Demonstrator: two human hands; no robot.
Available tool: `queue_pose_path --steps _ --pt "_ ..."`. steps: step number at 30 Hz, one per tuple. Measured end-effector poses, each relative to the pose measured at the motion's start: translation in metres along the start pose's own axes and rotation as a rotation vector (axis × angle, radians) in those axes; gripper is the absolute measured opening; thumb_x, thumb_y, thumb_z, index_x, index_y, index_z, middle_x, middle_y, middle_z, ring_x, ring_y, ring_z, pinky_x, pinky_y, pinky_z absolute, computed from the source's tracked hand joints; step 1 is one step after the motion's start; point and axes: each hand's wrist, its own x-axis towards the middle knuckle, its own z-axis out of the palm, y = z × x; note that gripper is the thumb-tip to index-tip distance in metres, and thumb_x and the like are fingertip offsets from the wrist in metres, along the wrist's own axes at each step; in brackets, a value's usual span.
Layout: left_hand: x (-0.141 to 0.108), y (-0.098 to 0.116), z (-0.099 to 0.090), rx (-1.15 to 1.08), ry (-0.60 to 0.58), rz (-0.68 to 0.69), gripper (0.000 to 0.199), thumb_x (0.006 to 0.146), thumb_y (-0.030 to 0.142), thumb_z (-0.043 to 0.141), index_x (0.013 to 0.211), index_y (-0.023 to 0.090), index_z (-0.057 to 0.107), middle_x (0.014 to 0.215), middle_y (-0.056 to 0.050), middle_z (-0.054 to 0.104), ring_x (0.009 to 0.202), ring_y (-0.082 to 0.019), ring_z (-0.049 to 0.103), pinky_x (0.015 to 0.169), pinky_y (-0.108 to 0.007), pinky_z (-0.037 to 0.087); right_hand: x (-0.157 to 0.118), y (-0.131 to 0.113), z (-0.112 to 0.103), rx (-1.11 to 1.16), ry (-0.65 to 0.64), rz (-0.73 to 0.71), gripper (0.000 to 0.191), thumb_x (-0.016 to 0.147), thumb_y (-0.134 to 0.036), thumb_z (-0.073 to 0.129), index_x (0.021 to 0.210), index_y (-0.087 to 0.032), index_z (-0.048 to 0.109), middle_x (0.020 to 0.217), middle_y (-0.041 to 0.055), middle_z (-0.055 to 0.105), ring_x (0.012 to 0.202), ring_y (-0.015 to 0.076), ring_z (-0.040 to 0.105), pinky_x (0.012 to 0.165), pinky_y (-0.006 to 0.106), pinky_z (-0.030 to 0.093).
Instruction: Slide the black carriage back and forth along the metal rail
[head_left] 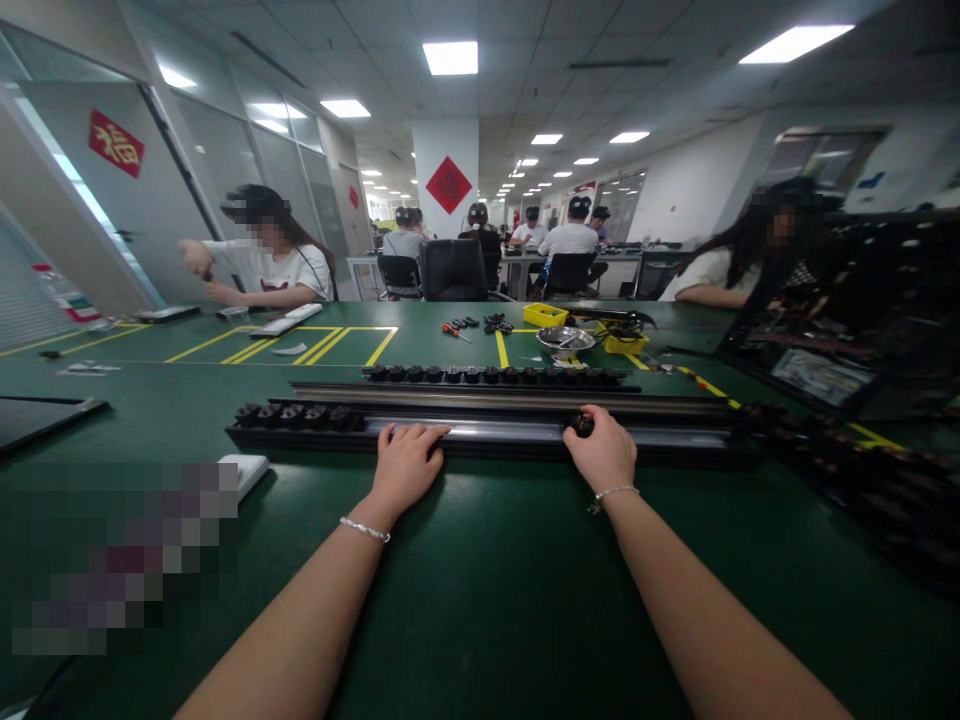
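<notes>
A long black rail [487,447] with a shiny inner strip lies across the table in front of me. Several small black modules [315,416] sit in a row in its left end. My left hand [405,466] lies on the rail just right of them, fingers stretched out and holding nothing. Farther right, my right hand [606,452] grips a small round black part [583,425] at the rail; the fingers cover much of it. Behind lies another long dark rail [495,397], and beyond that a strip with a row of black modules [495,375].
On the green table [480,580] are a metal bowl [566,342], yellow bins [545,315], an orange-handled screwdriver [456,332] and a white power strip [251,478]. A pile of dark parts [840,480] lies right. People sit across at left [281,265] and right [712,275].
</notes>
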Motion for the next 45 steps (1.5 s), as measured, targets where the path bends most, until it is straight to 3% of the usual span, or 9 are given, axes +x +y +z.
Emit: queue_pose_path --steps 45 --pt "0.000 0.000 -0.001 -0.004 -0.015 -0.001 0.035 0.083 0.028 0.045 0.115 0.033 0.059 0.100 -0.001 0.065 0.102 -0.022 0.053 0.103 -0.045 0.021 0.006 0.011 -0.006 0.004 -0.011 0.035 0.039 0.071 -0.026 0.051 0.110 -0.020 0.056 0.095 0.0069 0.067 0.089 0.0231 0.059 0.083 0.037 0.040"
